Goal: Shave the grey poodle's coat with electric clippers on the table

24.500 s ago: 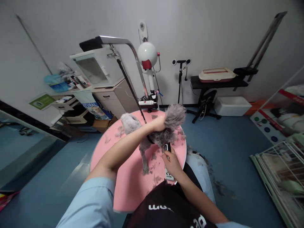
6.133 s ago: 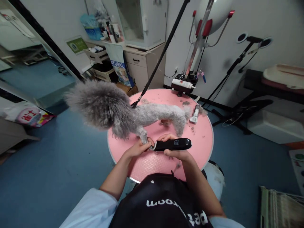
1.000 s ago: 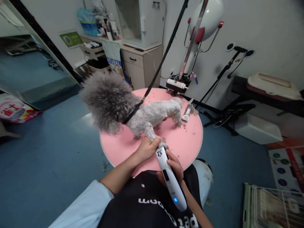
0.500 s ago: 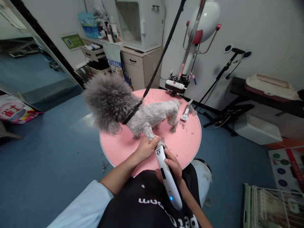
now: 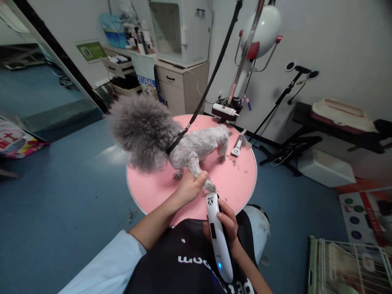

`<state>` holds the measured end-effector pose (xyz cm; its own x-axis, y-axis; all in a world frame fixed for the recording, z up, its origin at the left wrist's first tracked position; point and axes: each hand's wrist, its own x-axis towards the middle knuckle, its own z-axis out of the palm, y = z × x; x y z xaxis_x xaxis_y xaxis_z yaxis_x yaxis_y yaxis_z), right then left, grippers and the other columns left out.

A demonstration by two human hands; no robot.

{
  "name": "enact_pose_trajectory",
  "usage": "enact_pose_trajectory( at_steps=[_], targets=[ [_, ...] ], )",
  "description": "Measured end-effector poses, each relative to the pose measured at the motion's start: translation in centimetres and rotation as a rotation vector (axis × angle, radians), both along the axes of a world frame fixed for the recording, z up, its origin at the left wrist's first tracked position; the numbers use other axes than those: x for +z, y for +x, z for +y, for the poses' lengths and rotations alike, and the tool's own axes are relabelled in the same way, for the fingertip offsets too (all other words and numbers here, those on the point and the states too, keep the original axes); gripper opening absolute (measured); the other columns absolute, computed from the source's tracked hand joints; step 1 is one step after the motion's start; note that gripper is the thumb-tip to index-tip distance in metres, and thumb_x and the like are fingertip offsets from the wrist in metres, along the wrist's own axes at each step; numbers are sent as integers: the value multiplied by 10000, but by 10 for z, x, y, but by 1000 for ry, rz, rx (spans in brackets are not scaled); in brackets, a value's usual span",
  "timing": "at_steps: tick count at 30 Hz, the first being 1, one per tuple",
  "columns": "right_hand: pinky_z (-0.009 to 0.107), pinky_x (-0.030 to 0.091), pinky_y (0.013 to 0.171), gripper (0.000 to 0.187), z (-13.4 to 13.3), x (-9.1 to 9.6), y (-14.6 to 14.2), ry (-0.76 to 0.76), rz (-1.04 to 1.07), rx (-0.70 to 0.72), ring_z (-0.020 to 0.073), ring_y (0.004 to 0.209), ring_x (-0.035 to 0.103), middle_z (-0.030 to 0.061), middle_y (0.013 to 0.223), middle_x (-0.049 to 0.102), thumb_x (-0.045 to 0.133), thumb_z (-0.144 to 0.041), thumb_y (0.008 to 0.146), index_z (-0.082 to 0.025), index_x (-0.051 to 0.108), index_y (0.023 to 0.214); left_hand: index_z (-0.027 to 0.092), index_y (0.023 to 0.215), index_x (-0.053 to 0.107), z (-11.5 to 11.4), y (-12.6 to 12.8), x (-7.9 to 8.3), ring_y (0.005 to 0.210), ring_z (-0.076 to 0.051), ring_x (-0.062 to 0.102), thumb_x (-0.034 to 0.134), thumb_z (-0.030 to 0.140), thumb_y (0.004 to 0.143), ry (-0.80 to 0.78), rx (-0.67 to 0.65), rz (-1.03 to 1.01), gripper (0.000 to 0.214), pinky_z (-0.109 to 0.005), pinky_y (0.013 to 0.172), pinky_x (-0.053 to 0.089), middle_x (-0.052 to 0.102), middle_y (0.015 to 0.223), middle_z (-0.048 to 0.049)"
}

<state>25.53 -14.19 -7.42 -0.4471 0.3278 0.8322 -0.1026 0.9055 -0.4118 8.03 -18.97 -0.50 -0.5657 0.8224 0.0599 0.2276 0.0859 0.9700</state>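
Note:
A grey dog [image 5: 199, 143] with a closely cut body and a big fluffy head stands on the round pink table [image 5: 235, 183], a black strap [image 5: 211, 81] around its neck. My left hand [image 5: 191, 187] is closed around its front leg, holding the leg out toward me. The dog's paw [image 5: 209, 186] sticks out past my thumb. In my right hand [image 5: 225, 220] is a white hair clipper [image 5: 219, 241] with a blue light lit. Its blade end points at the paw, just below it; whether they touch I cannot tell.
Another clipper [image 5: 237, 146] lies on the table's right side among hair tufts. At the back edge, a white tube [image 5: 224, 109] rests in a holder by the metal pole [image 5: 245, 61]. A wire cage [image 5: 349, 261] stands at lower right.
The clipper in my right hand has drawn back toward me, off the paw, which now shows more clearly. My left hand still grips the leg. The dog's rear leg has shifted.

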Motion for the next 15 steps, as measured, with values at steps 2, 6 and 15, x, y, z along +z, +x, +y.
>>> enact_pose_trajectory(
  at_steps=[2, 6, 15],
  targets=[
    [396, 655, 773, 443, -1, 1, 1, 34, 29, -14, 277, 1072, 686, 151, 1305, 595, 679, -224, 809, -202, 490, 1210, 152, 588, 575, 0, 1, 2, 540, -132, 525, 406, 545, 913, -22, 14, 16, 537, -237, 533, 379, 576, 553, -19],
    [386, 654, 796, 458, -2, 2, -6, 66, 48, 9, 287, 1094, 677, 171, 1299, 588, 684, -206, 820, -162, 477, 1227, 171, 561, 476, 2, 6, 1, 506, -120, 459, 405, 600, 882, -68, 32, -32, 540, -240, 501, 337, 482, 518, 1],
    [359, 657, 773, 384, -3, 7, -4, 83, 86, -72, 265, 1059, 689, 145, 1265, 611, 671, -246, 836, -189, 497, 1174, 171, 555, 485, 11, 10, -3, 475, -128, 493, 373, 624, 892, -53, 4, -111, 575, -238, 489, 359, 509, 485, -21]
  ],
)
